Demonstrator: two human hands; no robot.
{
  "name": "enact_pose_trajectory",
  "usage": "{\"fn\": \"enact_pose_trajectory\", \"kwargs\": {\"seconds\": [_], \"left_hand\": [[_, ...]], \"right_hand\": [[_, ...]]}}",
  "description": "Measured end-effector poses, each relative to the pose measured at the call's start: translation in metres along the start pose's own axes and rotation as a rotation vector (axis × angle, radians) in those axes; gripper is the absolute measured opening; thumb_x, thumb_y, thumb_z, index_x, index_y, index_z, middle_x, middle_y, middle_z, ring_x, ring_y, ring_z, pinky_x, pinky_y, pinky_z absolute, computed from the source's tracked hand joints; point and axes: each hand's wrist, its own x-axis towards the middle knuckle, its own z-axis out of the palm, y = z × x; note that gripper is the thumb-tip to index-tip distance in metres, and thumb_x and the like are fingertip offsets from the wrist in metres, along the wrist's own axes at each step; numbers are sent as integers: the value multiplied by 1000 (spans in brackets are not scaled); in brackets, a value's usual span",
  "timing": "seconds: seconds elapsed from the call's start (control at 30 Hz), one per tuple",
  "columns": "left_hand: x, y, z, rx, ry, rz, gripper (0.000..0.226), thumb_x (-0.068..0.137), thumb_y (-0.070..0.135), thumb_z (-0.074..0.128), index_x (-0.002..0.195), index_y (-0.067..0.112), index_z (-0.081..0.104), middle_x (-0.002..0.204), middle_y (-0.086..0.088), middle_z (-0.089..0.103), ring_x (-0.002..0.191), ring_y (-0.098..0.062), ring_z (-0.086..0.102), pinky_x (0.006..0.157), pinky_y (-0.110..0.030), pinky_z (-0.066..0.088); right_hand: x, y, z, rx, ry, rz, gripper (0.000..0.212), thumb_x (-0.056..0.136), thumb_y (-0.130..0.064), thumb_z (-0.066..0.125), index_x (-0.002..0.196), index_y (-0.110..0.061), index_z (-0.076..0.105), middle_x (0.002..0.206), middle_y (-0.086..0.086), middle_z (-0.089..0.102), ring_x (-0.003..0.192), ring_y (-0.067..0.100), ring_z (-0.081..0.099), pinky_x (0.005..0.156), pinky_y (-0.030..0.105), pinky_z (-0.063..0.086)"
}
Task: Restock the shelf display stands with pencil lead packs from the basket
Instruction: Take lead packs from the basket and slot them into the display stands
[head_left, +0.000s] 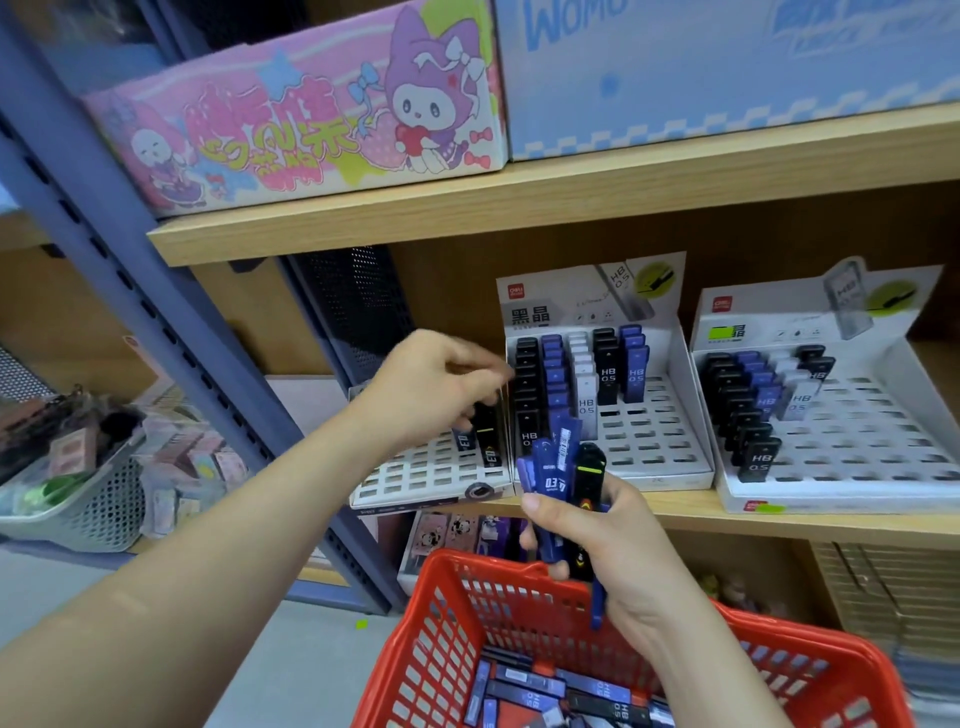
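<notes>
Left hand (431, 384) fingers pinch black pack (487, 436) upright, seating it in left stand (415, 478) beyond basket (441, 587). Right hand (623, 551) fingers wrap spare packs (558, 467) just above basket, likely for quick feeding.

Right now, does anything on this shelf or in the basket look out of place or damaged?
Nothing stands out. The packs in the middle stand and right stand sit upright in rows, with many slots empty. Loose packs in the basket lie crossed, none spilled.

"HB 0.5" on stand packs (608, 375) — "0.3" on held pack (551, 483)
</notes>
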Motion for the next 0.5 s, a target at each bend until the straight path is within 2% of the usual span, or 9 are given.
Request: {"fn": "enact_pose_trajectory", "kwargs": {"seconds": [0.1, 0.17, 0.27, 0.33, 0.4, 0.5], "left_hand": [[-10, 24, 7, 110, -311, 122, 16, 88, 31, 66, 99, 23, 74, 77, 20, 68, 68, 7, 60, 61, -11, 45], [-12, 25, 11, 131, -386, 145, 15, 85, 29, 69, 96, 21, 75, 64, 18, 63, 58, 6, 54, 58, -10, 41], [-12, 21, 7, 21, -312, 103, 8, 82, 24, 73, 85, 17, 75, 64, 7, 65, 57, -3, 54, 54, -17, 44], [-11, 18, 0, -86, -227, 53, 8, 82, 24, 72, 83, 16, 74, 65, 3, 64, 57, -10, 54, 52, -21, 48], [-12, 15, -8, -199, -145, -10, 11, 82, 23, 71, 84, 12, 73, 63, -2, 61, 55, -10, 53, 51, -20, 48], [-18, 7, -14, -406, -101, -121, 16, 77, 23, 71, 84, 8, 71, 66, -10, 63, 51, -12, 56, 48, -19, 49]], "right_hand": [[-2, -3, 1, -61, -45, -1, 18, 82, -4, 74, 97, -2, 64, 64, 13, 66, 57, 18, 62, 42, 24, 40], [-4, -6, 2, -93, -83, -3, 18, 83, -4, 74, 96, -1, 62, 64, 13, 66, 50, 14, 59, 43, 25, 39], [-6, -7, 1, -122, -125, 8, 23, 81, -6, 76, 98, -4, 61, 67, 9, 67, 49, 12, 58, 45, 26, 40], [-6, -6, -2, -130, -150, 21, 25, 80, -5, 77, 100, -4, 61, 66, 7, 66, 50, 12, 58, 45, 26, 39], [-6, -5, -6, -114, -154, 34, 23, 80, -4, 76, 97, -2, 60, 65, 10, 64, 50, 13, 56, 44, 26, 39], [-5, -2, -10, 60, -91, 65, 25, 74, -6, 77, 91, -3, 60, 64, 13, 60, 52, 17, 54, 39, 23, 39]]}}
